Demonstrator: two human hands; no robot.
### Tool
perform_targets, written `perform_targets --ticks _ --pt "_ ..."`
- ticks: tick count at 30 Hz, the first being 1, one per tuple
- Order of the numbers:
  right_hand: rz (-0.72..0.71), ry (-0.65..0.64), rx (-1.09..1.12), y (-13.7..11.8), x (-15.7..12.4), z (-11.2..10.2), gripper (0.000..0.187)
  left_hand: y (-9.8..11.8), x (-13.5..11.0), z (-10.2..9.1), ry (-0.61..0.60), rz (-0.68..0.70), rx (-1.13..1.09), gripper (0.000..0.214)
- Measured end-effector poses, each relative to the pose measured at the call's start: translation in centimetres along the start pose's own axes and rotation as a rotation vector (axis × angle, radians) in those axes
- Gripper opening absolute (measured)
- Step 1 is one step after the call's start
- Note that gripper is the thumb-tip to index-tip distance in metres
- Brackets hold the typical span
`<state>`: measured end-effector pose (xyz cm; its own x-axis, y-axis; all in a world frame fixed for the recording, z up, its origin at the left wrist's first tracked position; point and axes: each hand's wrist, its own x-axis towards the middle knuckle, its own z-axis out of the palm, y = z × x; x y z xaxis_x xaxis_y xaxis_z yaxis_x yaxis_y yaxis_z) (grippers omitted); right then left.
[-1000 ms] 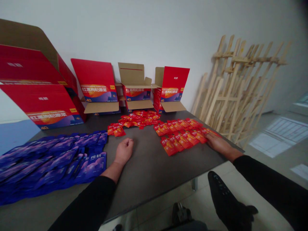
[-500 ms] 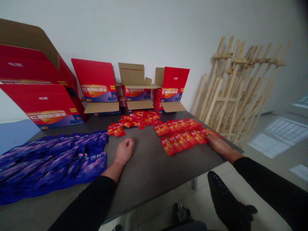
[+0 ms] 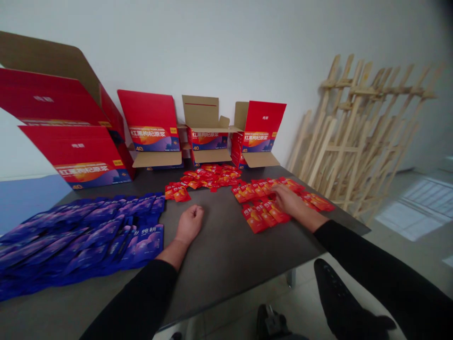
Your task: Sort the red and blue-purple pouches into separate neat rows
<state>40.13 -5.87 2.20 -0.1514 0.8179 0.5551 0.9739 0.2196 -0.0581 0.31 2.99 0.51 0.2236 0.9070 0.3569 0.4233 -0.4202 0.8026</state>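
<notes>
My left hand (image 3: 190, 223) rests on the dark table (image 3: 208, 264) as a closed fist, with nothing seen in it. Just left of it lie rows of overlapping blue-purple sachets (image 3: 141, 245). On the right, my right hand (image 3: 290, 202) reaches over two overlapping rows of red sachets (image 3: 256, 218), its fingertips at the packets. Thumb and fingers look apart, and I see no sachet lifted in them. The hand covers part of the nearer row. Behind the fists' area, a loose heap of red sachets (image 3: 208, 177) lies in front of the boxes.
Open red cartons (image 3: 94, 163) stand along the back of the table, including a box (image 3: 152, 134) with a lowered front flap and another box (image 3: 260, 137) at the right. Wooden easels (image 3: 347, 137) lean against the wall to the right. A dark chair part (image 3: 336, 293) is below.
My right hand has moved left along the red sachets, from the right end of the rows to their middle. The left fist stays in place; the whole view has shifted slightly.
</notes>
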Motion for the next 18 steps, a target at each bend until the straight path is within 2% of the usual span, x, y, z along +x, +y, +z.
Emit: perform_targets --ticks 3,8,13,18 --pt "-0.025 -0.079 0.025 -4.2 4.5 2.5 0.025 -0.1 0.0 0.0 -0.011 -0.01 -0.007 0.031" --pt "0.099 -0.285 0.018 -8.7 10.7 6.8 0.025 -0.2 -0.1 0.1 -0.025 -0.015 -0.009 0.031" --pt "0.173 -0.401 -0.023 -10.0 14.6 10.3 0.039 -0.1 -0.2 0.1 -0.033 -0.037 -0.011 0.032" --pt "0.234 -0.432 -0.104 -10.6 17.3 12.4 0.049 0.1 -0.3 0.1 -0.042 -0.055 -0.026 0.033"
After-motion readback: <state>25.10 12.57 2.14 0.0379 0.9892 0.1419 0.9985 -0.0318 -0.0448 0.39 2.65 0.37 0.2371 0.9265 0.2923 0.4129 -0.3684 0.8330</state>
